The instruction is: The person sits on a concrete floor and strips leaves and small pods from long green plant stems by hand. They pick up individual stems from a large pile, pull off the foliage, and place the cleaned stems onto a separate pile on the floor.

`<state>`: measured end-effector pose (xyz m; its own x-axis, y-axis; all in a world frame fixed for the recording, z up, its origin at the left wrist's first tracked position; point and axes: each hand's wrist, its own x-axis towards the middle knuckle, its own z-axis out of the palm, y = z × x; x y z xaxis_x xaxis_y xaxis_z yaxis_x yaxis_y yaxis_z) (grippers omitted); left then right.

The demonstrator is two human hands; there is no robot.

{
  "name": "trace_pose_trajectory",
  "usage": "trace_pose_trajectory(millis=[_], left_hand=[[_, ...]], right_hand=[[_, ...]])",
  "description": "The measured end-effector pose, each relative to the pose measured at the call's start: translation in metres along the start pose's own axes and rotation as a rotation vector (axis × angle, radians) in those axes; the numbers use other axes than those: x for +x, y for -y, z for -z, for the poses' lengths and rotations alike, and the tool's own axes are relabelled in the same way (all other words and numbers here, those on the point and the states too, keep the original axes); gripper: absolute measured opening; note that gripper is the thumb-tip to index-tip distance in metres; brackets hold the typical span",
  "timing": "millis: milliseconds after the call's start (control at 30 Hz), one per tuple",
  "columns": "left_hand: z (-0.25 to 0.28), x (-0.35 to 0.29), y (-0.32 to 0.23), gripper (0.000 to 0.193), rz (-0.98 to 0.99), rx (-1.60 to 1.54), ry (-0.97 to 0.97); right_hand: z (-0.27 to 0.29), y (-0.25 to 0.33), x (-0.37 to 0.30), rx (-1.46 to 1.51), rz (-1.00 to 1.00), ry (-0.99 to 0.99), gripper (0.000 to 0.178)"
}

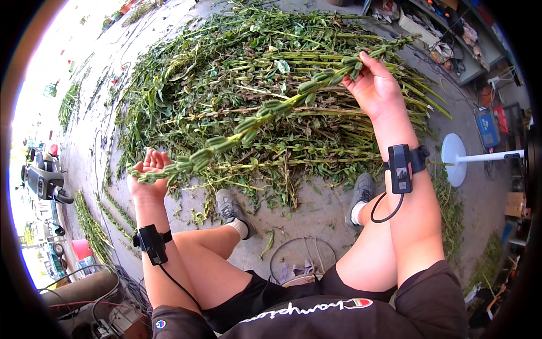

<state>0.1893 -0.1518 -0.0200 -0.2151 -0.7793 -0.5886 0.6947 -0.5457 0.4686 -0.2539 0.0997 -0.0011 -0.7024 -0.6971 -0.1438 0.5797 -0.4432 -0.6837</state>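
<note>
A long green sesame stalk (248, 127) set with plump pods is stretched slantwise between my two hands, above a big pile of cut stalks (243, 90). Its low left end lies across my left hand (150, 172), palm up, with the fingers curled beside it. Higher up at the right, my right hand (374, 86) pinches the stalk between thumb and fingers, and the far tip runs on past that hand. A black device is strapped to each forearm.
My shoes flank the near edge of the pile. A round-based white stand (453, 160) and a blue box (488, 129) are at the right, by cluttered shelves (451, 34). More stalks (93, 229) lie on the floor at left; a scooter (45, 175) stands beyond.
</note>
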Motion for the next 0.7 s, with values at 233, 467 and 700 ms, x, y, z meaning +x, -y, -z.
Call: trace_pose_trajectory(millis=[233,467,700], left_hand=[[-0.007,-0.01,-0.012,0.042,-0.183,0.363,-0.243],[-0.04,-0.043,0.026,0.041,-0.817,0.957,0.163],[-0.113,-0.179,-0.024,0.044,-1.956,1.471,0.505]], right_hand=[[-0.006,0.041,-0.02,-0.31,0.252,0.053,0.02],[-0.071,0.097,-0.068,-0.822,0.444,0.17,0.03],[-0.137,0.149,-0.067,-1.378,0.859,0.098,0.026]])
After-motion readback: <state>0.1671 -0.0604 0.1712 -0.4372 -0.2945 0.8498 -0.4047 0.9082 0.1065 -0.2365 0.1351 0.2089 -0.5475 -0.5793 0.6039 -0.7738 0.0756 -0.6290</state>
